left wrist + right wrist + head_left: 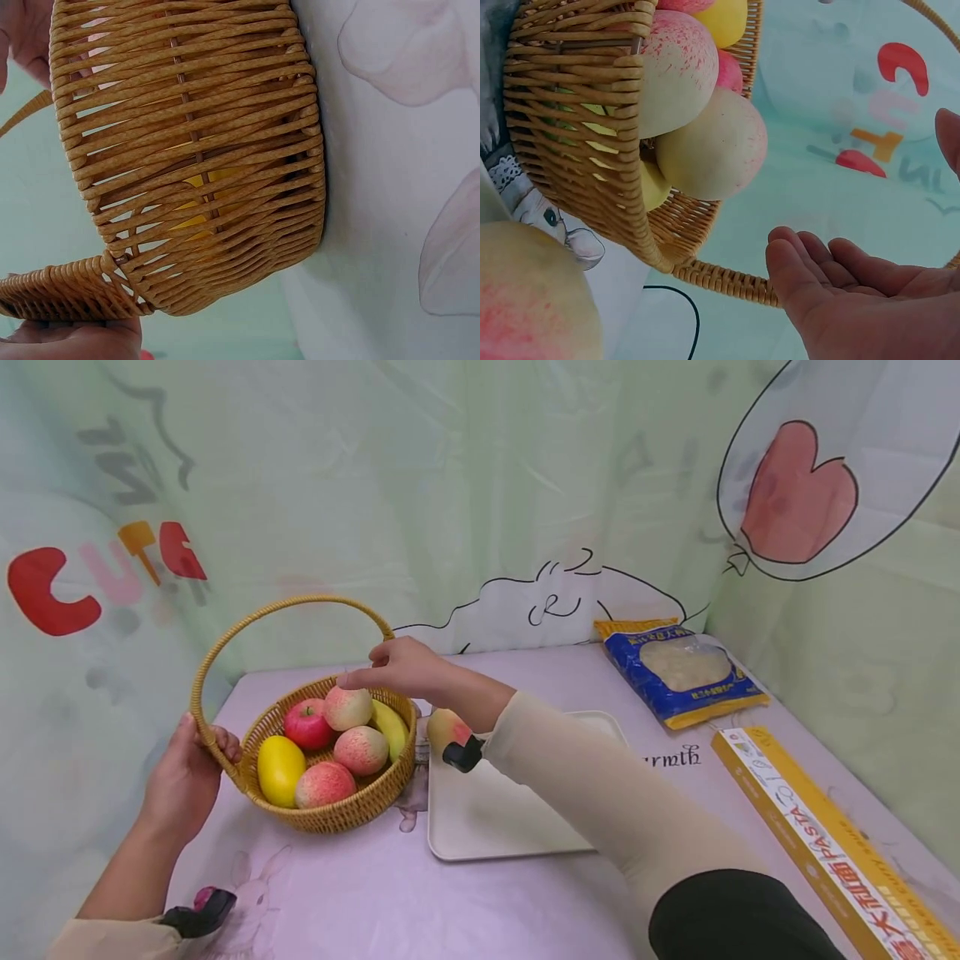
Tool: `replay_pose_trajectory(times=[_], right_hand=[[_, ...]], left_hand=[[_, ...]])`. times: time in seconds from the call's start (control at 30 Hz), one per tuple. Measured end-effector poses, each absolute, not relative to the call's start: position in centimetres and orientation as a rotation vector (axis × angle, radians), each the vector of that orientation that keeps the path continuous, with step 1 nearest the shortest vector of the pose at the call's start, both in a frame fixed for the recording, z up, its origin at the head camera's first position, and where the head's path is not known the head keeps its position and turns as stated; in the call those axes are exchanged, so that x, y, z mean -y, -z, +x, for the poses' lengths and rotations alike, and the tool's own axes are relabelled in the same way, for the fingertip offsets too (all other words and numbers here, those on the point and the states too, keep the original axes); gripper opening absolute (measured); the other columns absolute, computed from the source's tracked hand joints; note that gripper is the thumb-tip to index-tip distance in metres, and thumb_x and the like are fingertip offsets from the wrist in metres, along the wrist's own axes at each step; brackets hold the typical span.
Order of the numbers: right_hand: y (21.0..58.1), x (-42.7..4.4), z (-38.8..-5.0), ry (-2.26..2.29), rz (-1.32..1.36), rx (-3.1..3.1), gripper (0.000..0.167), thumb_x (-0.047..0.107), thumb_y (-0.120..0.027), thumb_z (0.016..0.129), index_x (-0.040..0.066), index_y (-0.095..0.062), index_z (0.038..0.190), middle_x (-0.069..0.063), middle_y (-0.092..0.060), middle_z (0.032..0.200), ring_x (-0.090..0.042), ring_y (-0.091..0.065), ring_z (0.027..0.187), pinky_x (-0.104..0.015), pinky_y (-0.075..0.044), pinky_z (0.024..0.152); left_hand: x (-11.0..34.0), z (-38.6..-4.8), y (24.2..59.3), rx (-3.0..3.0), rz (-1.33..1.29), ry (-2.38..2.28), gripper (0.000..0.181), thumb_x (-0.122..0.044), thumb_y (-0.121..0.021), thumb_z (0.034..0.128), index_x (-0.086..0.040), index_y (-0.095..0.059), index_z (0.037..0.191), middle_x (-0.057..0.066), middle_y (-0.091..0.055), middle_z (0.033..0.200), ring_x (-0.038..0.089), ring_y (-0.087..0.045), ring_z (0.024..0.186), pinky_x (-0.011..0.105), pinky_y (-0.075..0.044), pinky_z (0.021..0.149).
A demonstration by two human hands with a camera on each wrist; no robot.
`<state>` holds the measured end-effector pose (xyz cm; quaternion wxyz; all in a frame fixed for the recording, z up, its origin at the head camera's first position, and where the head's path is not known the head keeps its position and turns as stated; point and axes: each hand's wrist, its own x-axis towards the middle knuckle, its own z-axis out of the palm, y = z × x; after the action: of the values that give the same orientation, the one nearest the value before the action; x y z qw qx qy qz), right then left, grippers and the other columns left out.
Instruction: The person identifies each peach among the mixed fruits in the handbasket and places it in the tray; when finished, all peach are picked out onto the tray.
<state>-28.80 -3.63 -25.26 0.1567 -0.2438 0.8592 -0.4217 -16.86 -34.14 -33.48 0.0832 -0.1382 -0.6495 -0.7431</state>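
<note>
Gripping one end of the handle (300, 599) with the left hand (183, 781), curled round it at the left of the frame! Up at the other end with the right hand (423, 672), unclenched and loosely spread; impossible to tell whether touching the handle. Down in the basket (330, 818), left of centre, showing off three peaches (361, 750), an apple (306, 723), a banana (392, 731) and a yellow fruit (281, 772). Swinging right, finding another peach (446, 725) at the upper left of the tray (510, 814). On to a bag (682, 668), upper right, and a pasta box (832, 852), lower right.
</note>
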Motion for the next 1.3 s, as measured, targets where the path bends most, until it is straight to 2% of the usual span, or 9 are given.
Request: replay_pose_trajectory(times=[0.43,0.5,0.57,0.63,0.7,0.93,1.17,1.3], right_hand=[[26.4,6.9,-29.5,1.103,-0.610,-2.500,0.085,0.057,-0.076,0.088,0.002,-0.051,0.148,-0.010,-0.056,0.149,-0.021,-0.055,0.131,-0.036,-0.049,0.107],[26.8,7.4,-29.5,1.106,-0.608,-2.494,0.079,0.057,-0.077,0.087,0.002,-0.056,0.140,-0.008,-0.063,0.137,-0.020,-0.058,0.122,-0.032,-0.052,0.100],[27.0,7.8,-29.5,1.110,-0.618,-2.496,0.069,0.057,-0.078,0.087,0.002,-0.063,0.126,-0.006,-0.066,0.115,-0.018,-0.060,0.107,-0.028,-0.052,0.088],[27.2,8.2,-29.5,1.118,-0.623,-2.503,0.059,0.057,-0.079,0.086,0.004,-0.065,0.110,-0.003,-0.060,0.095,-0.017,-0.058,0.094,-0.027,-0.048,0.077],[27.3,8.6,-29.6,1.113,-0.627,-2.513,0.056,0.057,-0.080,0.085,0.006,-0.063,0.102,-0.002,-0.055,0.088,-0.017,-0.056,0.087,-0.027,-0.045,0.073],[27.1,9.8,-30.3,0.990,-0.545,-2.576,0.078,0.062,-0.078,0.084,0.006,-0.054,0.133,-0.004,-0.061,0.122,-0.014,-0.057,0.105,-0.027,-0.050,0.092],[27.3,10.1,-31.1,0.969,-0.550,-2.595,0.078,0.060,-0.078,0.084,0.005,-0.054,0.134,-0.005,-0.062,0.124,-0.014,-0.058,0.105,-0.026,-0.050,0.094],[27.7,10.2,-31.7,0.916,-0.577,-2.630,0.070,0.059,-0.078,0.084,0.006,-0.059,0.125,-0.003,-0.064,0.114,-0.013,-0.059,0.099,-0.024,-0.050,0.087]], left_hand=[[34.9,-16.6,33.8,1.932,-0.451,2.245,0.039,-0.037,-0.022,0.1149,-0.010,-0.049,0.104,0.002,-0.052,0.093,0.015,-0.049,0.093,0.025,-0.039,0.091],[35.2,-16.4,33.9,1.933,-0.456,2.243,0.039,-0.035,-0.022,0.1151,-0.010,-0.049,0.104,0.002,-0.052,0.094,0.016,-0.049,0.094,0.025,-0.039,0.091],[35.4,-16.2,33.9,1.937,-0.463,2.231,0.040,-0.034,-0.021,0.1152,-0.009,-0.050,0.104,0.002,-0.052,0.094,0.016,-0.049,0.093,0.025,-0.039,0.091],[35.7,-16.1,34.0,1.938,-0.466,2.222,0.042,-0.034,-0.020,0.1152,-0.008,-0.050,0.103,0.003,-0.052,0.093,0.016,-0.049,0.092,0.025,-0.038,0.091],[35.8,-16.1,34.0,1.942,-0.476,2.230,0.043,-0.035,-0.020,0.1152,-0.008,-0.051,0.102,0.003,-0.052,0.093,0.017,-0.049,0.092,0.025,-0.038,0.091],[36.0,-16.0,34.3,1.935,-0.451,2.272,0.045,-0.037,-0.019,0.1149,-0.009,-0.052,0.102,0.002,-0.053,0.092,0.016,-0.049,0.092,0.025,-0.036,0.091],[35.6,-16.8,34.3,1.882,-0.501,2.297,0.045,-0.033,-0.019,0.1153,-0.008,-0.054,0.101,0.003,-0.054,0.091,0.016,-0.051,0.091,0.026,-0.036,0.091],[35.2,-17.3,34.2,1.872,-0.502,2.302,0.044,-0.033,-0.020,0.1153,-0.009,-0.054,0.101,0.003,-0.054,0.091,0.017,-0.051,0.090,0.026,-0.036,0.091]])
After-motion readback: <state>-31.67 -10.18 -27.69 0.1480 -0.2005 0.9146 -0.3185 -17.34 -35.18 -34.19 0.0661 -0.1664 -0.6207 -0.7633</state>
